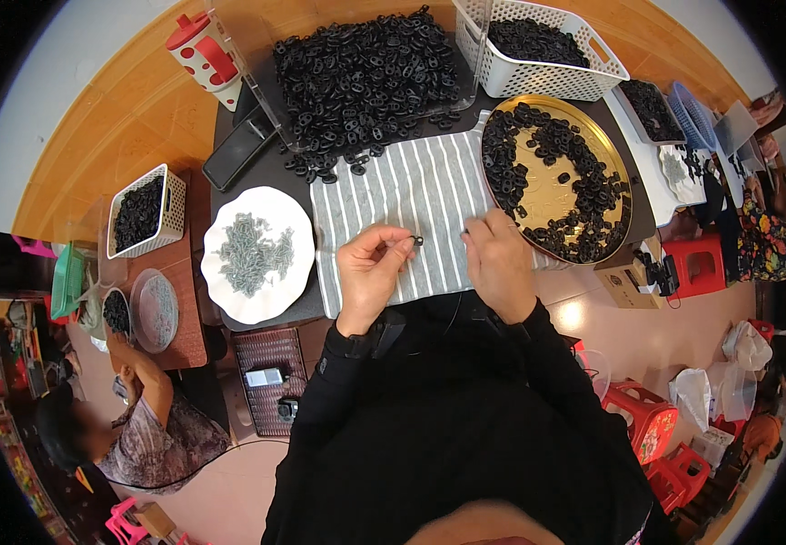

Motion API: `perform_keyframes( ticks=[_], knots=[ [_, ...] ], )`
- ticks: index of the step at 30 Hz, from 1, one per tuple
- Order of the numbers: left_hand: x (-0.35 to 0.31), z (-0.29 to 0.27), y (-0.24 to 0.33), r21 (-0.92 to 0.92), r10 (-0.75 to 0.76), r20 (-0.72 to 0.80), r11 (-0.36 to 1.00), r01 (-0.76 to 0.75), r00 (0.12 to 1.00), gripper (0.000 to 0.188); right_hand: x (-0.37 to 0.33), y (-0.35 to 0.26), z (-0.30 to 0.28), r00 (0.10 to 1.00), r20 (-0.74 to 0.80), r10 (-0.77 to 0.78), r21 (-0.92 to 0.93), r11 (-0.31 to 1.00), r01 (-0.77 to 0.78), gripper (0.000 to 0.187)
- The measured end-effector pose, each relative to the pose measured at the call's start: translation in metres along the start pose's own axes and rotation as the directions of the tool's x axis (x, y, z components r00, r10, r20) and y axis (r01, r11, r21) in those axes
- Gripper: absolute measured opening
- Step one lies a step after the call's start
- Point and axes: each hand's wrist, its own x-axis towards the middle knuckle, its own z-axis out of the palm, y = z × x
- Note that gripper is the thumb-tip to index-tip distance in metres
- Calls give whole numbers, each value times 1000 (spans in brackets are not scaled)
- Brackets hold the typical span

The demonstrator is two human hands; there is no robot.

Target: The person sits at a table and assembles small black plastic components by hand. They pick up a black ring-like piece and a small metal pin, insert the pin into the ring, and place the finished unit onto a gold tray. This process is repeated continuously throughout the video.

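Now my left hand (370, 266) pinches a small black part (417, 241) over the striped cloth (411, 195); my right hand (499, 263) rests closed beside the gold tray (618, 173).

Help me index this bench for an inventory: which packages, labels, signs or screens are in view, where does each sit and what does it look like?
Small cardboard box: right of the gold tray, at the table edge; tan, squarish.
Dark slab, perhaps a phone screen: left of the black parts pile; flat, rectangular, unlit.
Pale label: on the brown woven basket below the white plate; small rectangle.
Clear plastic bags: lower right, by the red stools; crumpled, whitish.
No signs visible.
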Motion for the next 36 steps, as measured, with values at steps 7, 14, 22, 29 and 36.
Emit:
perform_keyframes(
  ticks=[7,14,22,29,36],
  knots=[
    [1,2,2,-4,-21,5,1000,21,1000,11,7,10,10,996,0,89,373,924,-83,17],
    [0,1,0,24,1,8,1000,-1,1000,10,8,9,6,996,63,59,330,941,-77,16],
    [0,1,0,30,8,19,1000,-8,1000,10,-2,12,-10,991,94,91,431,894,-123,21],
    [1,0,-1,31,16,29,999,-17,999,11,14,13,-16,977,162,-136,285,955,86,21],
    [0,2,0,13,-29,17,999,29,999,18,28,16,-18,932,257,-256,208,956,205,11]
  ],
)
